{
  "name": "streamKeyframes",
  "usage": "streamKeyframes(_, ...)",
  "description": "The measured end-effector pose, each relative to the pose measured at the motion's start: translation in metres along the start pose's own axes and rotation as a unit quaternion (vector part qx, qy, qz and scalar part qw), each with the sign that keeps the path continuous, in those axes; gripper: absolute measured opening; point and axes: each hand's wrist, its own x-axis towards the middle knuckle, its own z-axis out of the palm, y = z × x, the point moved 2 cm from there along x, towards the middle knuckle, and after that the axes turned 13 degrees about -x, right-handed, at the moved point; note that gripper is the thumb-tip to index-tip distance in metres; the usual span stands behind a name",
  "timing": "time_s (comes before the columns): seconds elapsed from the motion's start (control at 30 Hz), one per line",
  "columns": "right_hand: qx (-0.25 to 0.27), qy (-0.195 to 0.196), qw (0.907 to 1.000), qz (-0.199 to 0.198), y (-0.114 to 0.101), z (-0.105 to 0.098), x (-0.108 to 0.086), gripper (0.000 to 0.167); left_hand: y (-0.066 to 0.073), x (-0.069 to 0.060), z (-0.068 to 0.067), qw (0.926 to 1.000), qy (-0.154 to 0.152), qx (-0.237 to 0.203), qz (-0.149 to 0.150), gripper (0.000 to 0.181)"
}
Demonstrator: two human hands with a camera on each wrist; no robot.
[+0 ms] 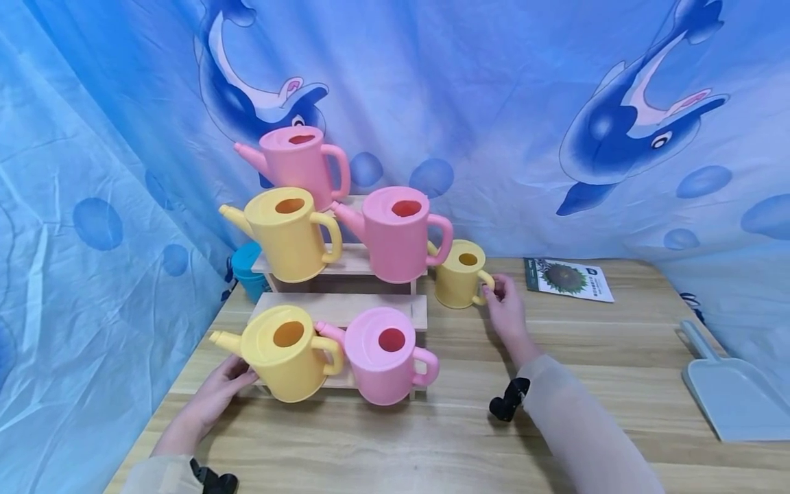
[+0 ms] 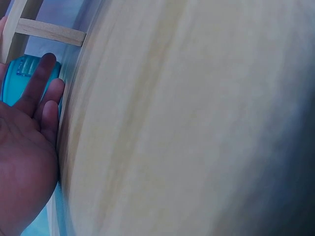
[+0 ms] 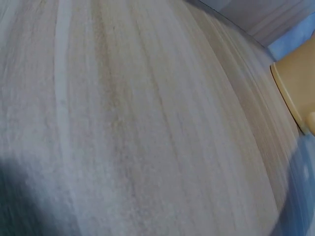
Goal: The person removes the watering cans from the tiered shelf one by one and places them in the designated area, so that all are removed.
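Observation:
My right hand is at the handle of a yellow watering can that stands on the table right of a wooden tiered stand. Its thumb and fingertips pinch that handle; in the right wrist view only part of the can shows, without the fingers. Low at the stand's left end, my left hand touches the wood beside another yellow watering can. Several fingers of the left hand extend loosely in the left wrist view, near a wooden bar of the stand.
On the stand's tiers are further watering cans: pink ones at the top, middle and bottom, and a yellow one. A teal container is behind left. Rightward lie a seed packet and grey dustpan.

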Motion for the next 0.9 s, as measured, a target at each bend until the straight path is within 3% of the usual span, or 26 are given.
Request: streamKeyframes(0.9,0.028,-0.031,0.9987,-0.028,-0.011,0.015,-0.008,0.031,-0.002,0.0,-0.001,1.0,-0.002,-0.004,0.001,0.062)
